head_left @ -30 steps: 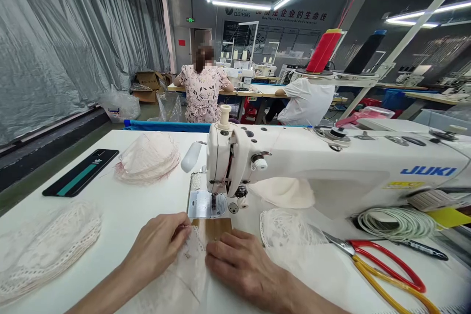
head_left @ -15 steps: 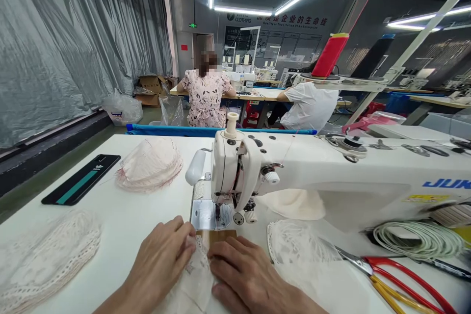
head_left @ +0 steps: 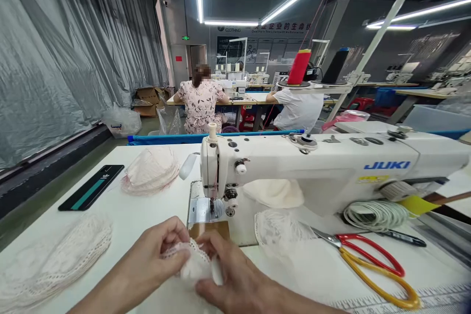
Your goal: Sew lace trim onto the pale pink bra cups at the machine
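Note:
A piece of white lace fabric [head_left: 194, 266] with a scalloped eyelet edge is bunched between my two hands, in front of the sewing machine [head_left: 272, 162]. My left hand [head_left: 156, 255] pinches its left side between thumb and fingers. On the other side, my right hand [head_left: 235, 272] is closed on the fabric, thumb below and fingers above. Just beyond my fingertips lies a brown plate [head_left: 209, 229] on the machine bed, then the metal needle plate [head_left: 200, 210]. Part of the fabric is hidden behind my fingers.
Stacked lace pieces [head_left: 73, 255] lie at left, with a pale fabric stack [head_left: 150, 169] and a black phone [head_left: 91, 189] beyond. To the right are another lace piece [head_left: 277, 228], scissors [head_left: 368, 250], coiled cord [head_left: 375, 216] and a ruler [head_left: 441, 299]. Two people sit at tables ahead.
Both hands have drawn back from the needle area and lifted the lace fabric, which is now bunched and turned between my fingers. The view has shifted, showing more of the machine's right side.

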### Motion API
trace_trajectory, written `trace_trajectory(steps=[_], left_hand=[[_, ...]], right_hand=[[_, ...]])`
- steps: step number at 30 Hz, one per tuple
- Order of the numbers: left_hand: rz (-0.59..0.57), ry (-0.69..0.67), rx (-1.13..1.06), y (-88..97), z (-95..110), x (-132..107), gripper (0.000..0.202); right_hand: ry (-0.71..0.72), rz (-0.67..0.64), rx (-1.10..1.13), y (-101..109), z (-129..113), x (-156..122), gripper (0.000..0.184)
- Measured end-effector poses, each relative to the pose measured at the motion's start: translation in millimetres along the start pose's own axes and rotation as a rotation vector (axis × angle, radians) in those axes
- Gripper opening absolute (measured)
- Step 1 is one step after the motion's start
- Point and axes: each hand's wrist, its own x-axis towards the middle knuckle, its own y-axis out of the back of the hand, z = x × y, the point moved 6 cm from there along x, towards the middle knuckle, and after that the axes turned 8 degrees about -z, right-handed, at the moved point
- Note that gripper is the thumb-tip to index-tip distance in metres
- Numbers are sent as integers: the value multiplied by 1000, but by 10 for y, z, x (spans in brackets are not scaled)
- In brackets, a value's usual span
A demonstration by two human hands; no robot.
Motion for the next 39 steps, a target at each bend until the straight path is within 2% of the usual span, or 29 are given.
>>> trace_trajectory(steps=[2,5,9,11,13,16,18,21,23,25,27,28,30,34,36,39], left_hand=[[6,25,-91,-18,-16,-159,30],[27,73,-222,-89,-111,-419,47],[-59,80,-449,-395,-252,-716,58],[-97,76,-492,-568,-314,-828,57],[-121,94,-520,-724,-394,-921,56],[-136,143,-578,-912,-545,-1032,56],[-159,136,-622,-1021,-624,-1078,53],[-198,135,-673,-1174,-722,-1106,50],[-210,154,-675,-1258,-774,-1103,52],[-213,174,-652,-1319,-816,-1097,54],[-210,189,-622,-1356,-855,-1099,56],[-207,198,-608,-1366,-878,-1104,57],[-210,207,-590,-1382,-926,-1119,57],[-229,185,-582,-1419,-1010,-1143,56],[-237,200,-569,-1450,-1051,-1151,58],[-247,221,-541,-1486,-1080,-1162,59]], right_hand=[[-4,19,83,-47,-41,-71,20],[-2,-45,311,-130,-70,-234,7],[-14,-218,535,-324,-106,-541,23],[-5,-224,467,-435,-105,-698,31],[-4,-159,300,-536,-73,-844,35],[-21,-107,202,-691,7,-1035,19],[-66,-192,364,-820,86,-1134,9],[-127,-224,601,-925,194,-1246,17],[-128,-212,605,-984,243,-1300,20],[-90,-202,496,-1065,273,-1343,26],[-46,-126,350,-1116,313,-1374,32],[-34,-82,307,-1133,341,-1385,29],[-36,-64,378,-1182,415,-1398,24],[-42,-180,654,-1259,493,-1403,53],[-39,-184,666,-1256,491,-1406,59],[-55,-181,657,-1280,478,-1406,54]])
